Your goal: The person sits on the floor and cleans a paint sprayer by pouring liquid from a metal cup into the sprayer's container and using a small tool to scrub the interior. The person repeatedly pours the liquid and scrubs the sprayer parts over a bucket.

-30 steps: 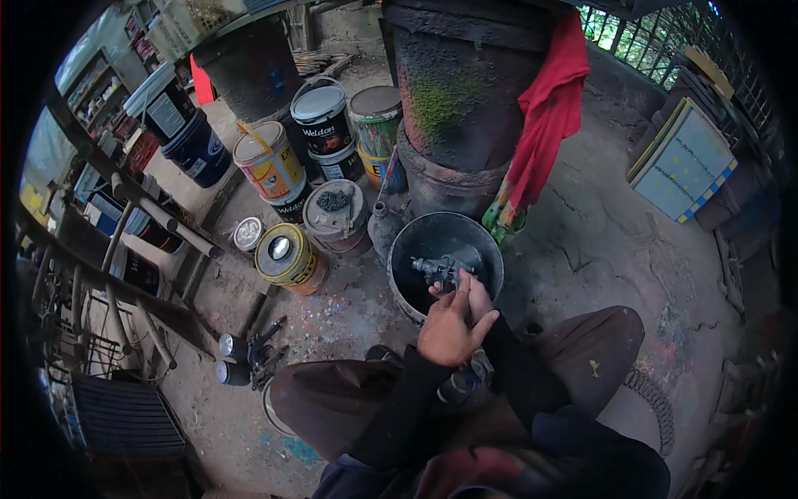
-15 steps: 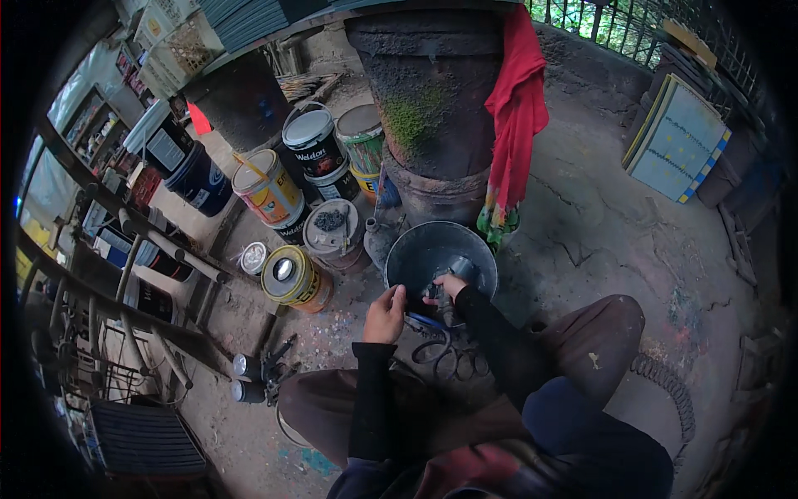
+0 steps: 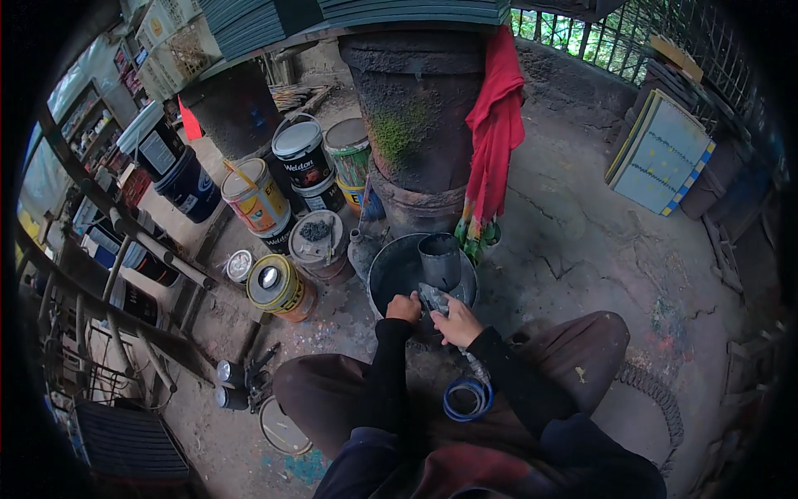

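Observation:
A round black metal basin (image 3: 391, 270) sits on the concrete floor in front of my knees, with a grey cylindrical tin (image 3: 440, 259) standing inside it. My left hand (image 3: 404, 308) grips the basin's near rim. My right hand (image 3: 454, 322) is closed on a grey, grimy lump (image 3: 433, 297) held over the near rim, just below the tin. What the lump is cannot be made out. A blue ring (image 3: 468, 398) lies on my lap between my forearms.
Several paint cans (image 3: 254, 197) and a yellow tin (image 3: 278, 287) stand to the left. A dark mossy pillar (image 3: 416, 108) with a red cloth (image 3: 495, 133) rises behind the basin. Metal racks (image 3: 91, 274) line the left; a tiled board (image 3: 661, 154) leans at right.
The view has tilted, so the basin sits lower. My left hand moved right onto the basin's rim. My right hand came back to the near rim with the grey lump.

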### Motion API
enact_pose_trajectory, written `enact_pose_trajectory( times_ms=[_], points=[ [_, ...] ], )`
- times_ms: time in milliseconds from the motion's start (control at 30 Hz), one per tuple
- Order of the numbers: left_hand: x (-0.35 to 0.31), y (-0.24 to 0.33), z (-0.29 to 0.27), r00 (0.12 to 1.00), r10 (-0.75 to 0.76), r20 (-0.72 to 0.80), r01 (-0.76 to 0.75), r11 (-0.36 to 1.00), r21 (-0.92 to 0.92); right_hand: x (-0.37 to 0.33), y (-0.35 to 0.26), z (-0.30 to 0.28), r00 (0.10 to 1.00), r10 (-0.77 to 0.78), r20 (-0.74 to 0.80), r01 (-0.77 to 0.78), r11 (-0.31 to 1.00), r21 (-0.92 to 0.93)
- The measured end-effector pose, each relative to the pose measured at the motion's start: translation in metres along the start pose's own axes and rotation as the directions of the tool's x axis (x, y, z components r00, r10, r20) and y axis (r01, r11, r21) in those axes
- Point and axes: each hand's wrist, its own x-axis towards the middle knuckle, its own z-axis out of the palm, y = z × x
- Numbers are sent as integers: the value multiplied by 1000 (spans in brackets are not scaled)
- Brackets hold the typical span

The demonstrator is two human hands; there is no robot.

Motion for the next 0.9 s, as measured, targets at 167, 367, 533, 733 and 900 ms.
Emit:
enact_pose_trajectory(
  times_ms=[167,367,533,733,900],
  points=[
    [-6,11,-6,990,142,-10,-142,980,-143,-4,22,2,861,-463,-211,411,878,-246],
    [-21,16,-18,998,47,-36,-53,975,-214,-9,26,12,882,-425,-202,386,899,-207],
    [-32,25,-20,994,60,-86,-76,978,-193,-8,36,11,869,-451,-204,423,890,-167],
    [-46,51,-14,990,136,27,-122,947,-297,-24,44,-10,946,-289,-146,299,953,51],
    [-72,96,19,951,234,202,9,631,-775,-71,38,-66,911,-201,-359,289,933,213]
  ],
)
